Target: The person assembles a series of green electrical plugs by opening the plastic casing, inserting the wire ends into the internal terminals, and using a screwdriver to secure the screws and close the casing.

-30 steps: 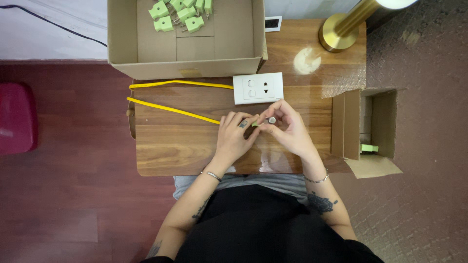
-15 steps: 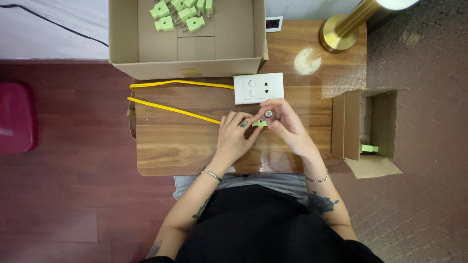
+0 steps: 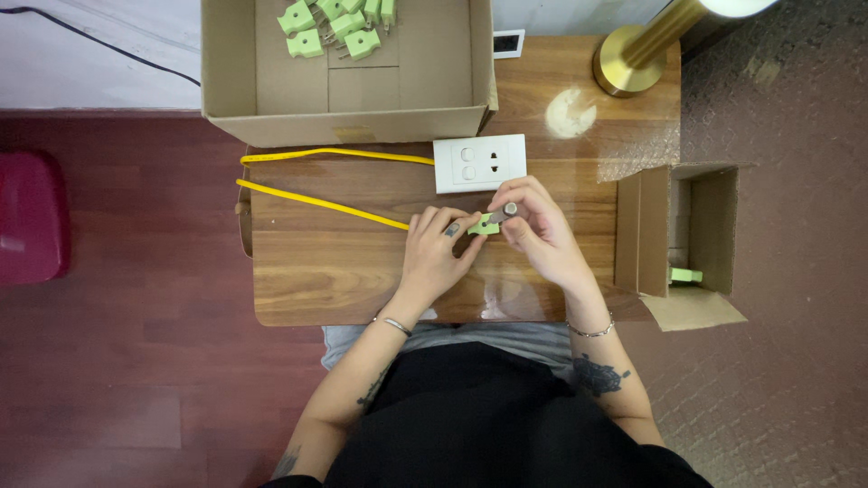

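Head view: step in hand looks like fastening yellow cable (image 3: 316, 201) into small green plug (image 3: 485, 227) at table (image 3: 344, 280) centre.

Left hand (image 3: 436, 248) pinches plug and cable end, fingers closed.

Right hand (image 3: 535, 230) fingers curled tight on small screwdriver (image 3: 502, 213), tip at plug.

Next move likely needs steady plug, tip seated squarely.

White socket plate (image 3: 479, 163) just beyond.

Fingers hide most of the green plug (image 3: 484, 227); the lamp (image 3: 646, 45) is cut off.

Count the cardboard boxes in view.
2: a large open box at the table's far edge, holding green plugs, and a small open box off its right side.
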